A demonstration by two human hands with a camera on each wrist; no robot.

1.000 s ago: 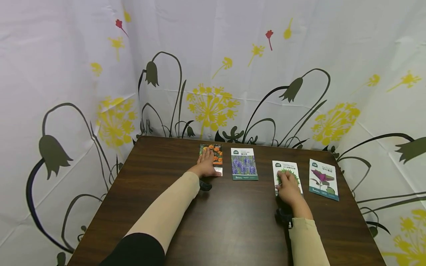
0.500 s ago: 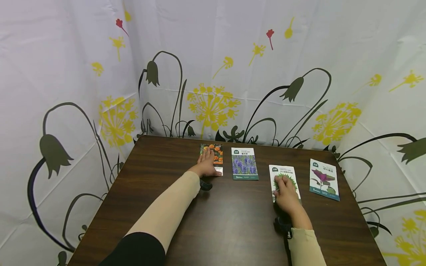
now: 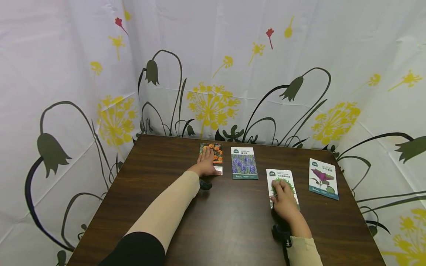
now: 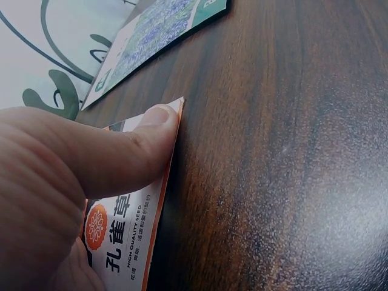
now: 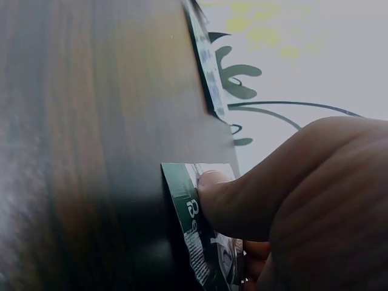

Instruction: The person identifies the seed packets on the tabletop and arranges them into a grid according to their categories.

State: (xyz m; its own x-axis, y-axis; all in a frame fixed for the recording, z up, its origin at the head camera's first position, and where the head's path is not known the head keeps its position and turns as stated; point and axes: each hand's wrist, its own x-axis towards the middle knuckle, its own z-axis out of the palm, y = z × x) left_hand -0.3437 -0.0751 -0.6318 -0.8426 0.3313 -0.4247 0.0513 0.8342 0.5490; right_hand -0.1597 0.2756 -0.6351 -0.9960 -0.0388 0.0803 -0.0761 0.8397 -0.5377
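My left hand [image 3: 205, 163] rests spread on an orange-flower seed packet [image 3: 217, 148] near the table's far edge. In the left wrist view its thumb [image 4: 154, 136] presses the white lower part of that packet. My right hand [image 3: 286, 201] lies over a white seed packet with a green spiky plant [image 3: 280, 173], its fingers bent a little on the printed face and the thumb at the left edge. In the right wrist view that thumb [image 5: 215, 191] presses beside the packet's green bottom band. A purple-flower seed packet [image 3: 244, 164] lies between the hands.
A magenta-leaf seed packet [image 3: 323, 179] lies slightly turned at the right end of the brown wooden table [image 3: 226, 229]. Behind the table hangs a white curtain [image 3: 199, 44] printed with flowers, close to the far edge. Each wrist wears a black camera band.
My right hand has slid the green-plant packet toward me and slightly left, away from the magenta-leaf packet. My left hand and the other packets stay in place.
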